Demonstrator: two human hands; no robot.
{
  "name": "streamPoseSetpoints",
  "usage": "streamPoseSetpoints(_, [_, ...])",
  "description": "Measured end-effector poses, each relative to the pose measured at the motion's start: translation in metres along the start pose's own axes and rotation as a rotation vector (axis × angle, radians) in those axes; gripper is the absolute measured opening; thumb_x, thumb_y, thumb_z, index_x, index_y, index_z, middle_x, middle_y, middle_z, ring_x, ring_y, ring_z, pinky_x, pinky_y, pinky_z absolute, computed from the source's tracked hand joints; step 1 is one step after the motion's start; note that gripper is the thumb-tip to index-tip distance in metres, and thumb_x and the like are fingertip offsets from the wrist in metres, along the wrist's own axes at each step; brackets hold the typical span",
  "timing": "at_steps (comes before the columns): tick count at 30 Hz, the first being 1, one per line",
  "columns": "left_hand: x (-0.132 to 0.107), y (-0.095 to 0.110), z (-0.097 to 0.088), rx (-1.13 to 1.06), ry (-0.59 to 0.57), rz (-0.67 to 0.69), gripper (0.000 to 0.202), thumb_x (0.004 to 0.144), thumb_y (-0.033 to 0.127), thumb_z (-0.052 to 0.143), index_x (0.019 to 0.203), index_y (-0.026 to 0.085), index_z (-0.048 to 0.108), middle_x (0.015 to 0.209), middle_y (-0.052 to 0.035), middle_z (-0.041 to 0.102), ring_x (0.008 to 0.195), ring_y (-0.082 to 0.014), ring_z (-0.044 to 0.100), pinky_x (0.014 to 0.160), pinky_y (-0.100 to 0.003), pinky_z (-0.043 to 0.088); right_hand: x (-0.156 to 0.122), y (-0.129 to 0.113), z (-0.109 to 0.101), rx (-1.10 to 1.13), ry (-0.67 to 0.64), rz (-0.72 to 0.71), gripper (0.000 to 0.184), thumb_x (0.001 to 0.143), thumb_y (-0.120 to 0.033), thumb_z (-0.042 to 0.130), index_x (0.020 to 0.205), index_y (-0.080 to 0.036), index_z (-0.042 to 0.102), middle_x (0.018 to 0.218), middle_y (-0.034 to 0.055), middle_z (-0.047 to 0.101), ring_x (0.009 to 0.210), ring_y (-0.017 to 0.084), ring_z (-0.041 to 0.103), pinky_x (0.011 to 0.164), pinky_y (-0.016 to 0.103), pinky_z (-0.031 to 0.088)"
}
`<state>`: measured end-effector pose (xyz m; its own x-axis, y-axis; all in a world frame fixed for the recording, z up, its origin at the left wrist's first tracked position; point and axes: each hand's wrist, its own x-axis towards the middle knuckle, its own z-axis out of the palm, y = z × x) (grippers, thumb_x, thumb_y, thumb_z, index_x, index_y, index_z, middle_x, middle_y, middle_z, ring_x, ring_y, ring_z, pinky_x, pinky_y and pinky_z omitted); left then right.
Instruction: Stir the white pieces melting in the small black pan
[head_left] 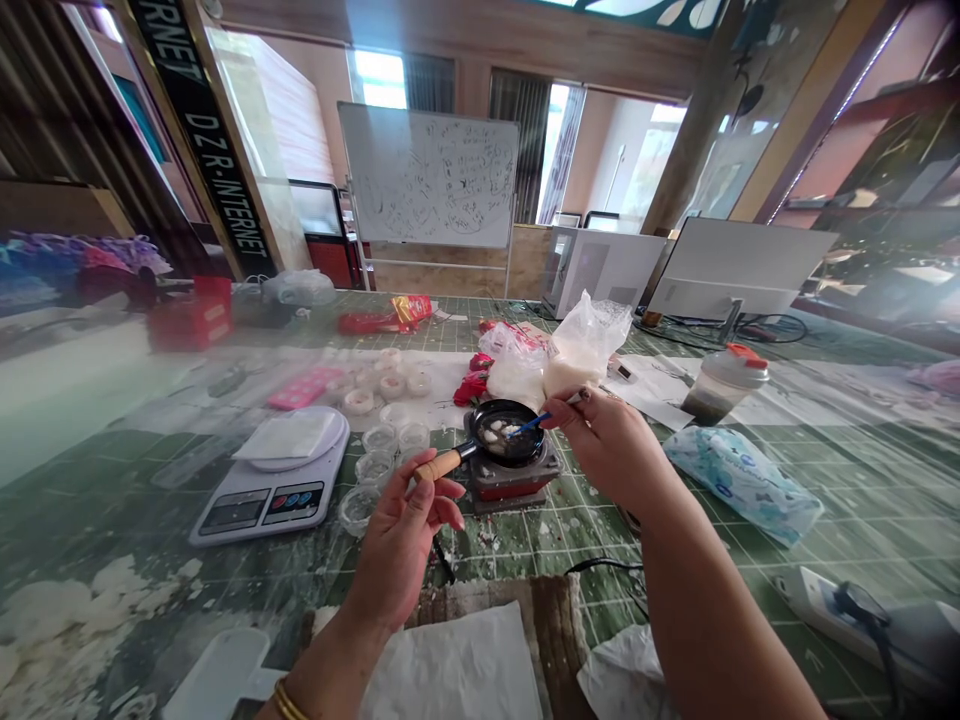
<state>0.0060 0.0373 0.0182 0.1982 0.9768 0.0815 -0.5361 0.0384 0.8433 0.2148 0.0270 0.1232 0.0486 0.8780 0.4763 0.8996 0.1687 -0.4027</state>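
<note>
A small black pan with white lumps in it sits on a little red-sided stove on the green cutting mat. My left hand is closed round the pan's wooden handle. My right hand pinches a thin blue-tipped stick whose end rests among the white lumps in the pan.
A white kitchen scale lies to the left, with several small clear cups beside it. Plastic bags of white powder stand behind the pan. A lidded shaker cup, a blue patterned pouch and a power strip are on the right. White paper lies near me.
</note>
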Motion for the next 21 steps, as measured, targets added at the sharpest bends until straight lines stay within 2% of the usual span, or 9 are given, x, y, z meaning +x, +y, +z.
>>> streamPoseSetpoints(2, [0.0002,0.0002,0.0002,0.000,-0.004,0.002,0.029,0.084,0.033,0.056,0.112,0.024,0.054,0.079,-0.0024,0.067,0.059,-0.0108,0.057,0.065,-0.027,0.046,0.0003,-0.0004,0.0008,-0.012,0.033,0.012,0.025,0.089,-0.032,0.041,0.081,-0.022,0.062,0.075,0.0021,0.068,0.072,0.018,0.059,0.069,0.030,0.036])
streamPoseSetpoints(6, [0.0008,0.0002,-0.0001,0.000,0.001,0.005,0.030,0.083,0.034,0.057,0.111,0.024,0.055,0.078,-0.0024,0.067,0.059,-0.0114,0.057,0.064,-0.028,0.046,0.0021,0.0002,0.0043,-0.025,-0.023,-0.012,0.025,0.088,-0.030,0.041,0.077,-0.021,0.061,0.073,0.0031,0.068,0.071,0.019,0.059,0.068,0.030,0.037])
streamPoseSetpoints(10, [0.0012,0.0002,-0.0003,0.002,-0.011,0.007,0.029,0.084,0.033,0.056,0.111,0.023,0.054,0.077,-0.0024,0.067,0.059,-0.0112,0.057,0.064,-0.028,0.046,0.0030,0.0021,0.0063,-0.007,0.046,0.001,0.023,0.088,-0.031,0.041,0.082,-0.022,0.061,0.078,0.0027,0.069,0.073,0.019,0.060,0.068,0.030,0.037])
streamPoseSetpoints(21, [0.0019,-0.0002,0.0001,0.004,-0.017,0.012,0.028,0.085,0.032,0.054,0.112,0.022,0.053,0.076,-0.0024,0.067,0.059,-0.0118,0.057,0.064,-0.028,0.045,0.0021,-0.0015,0.0048,-0.049,-0.045,-0.023,0.023,0.088,-0.029,0.041,0.080,-0.021,0.061,0.076,0.0023,0.068,0.075,0.019,0.059,0.070,0.031,0.036])
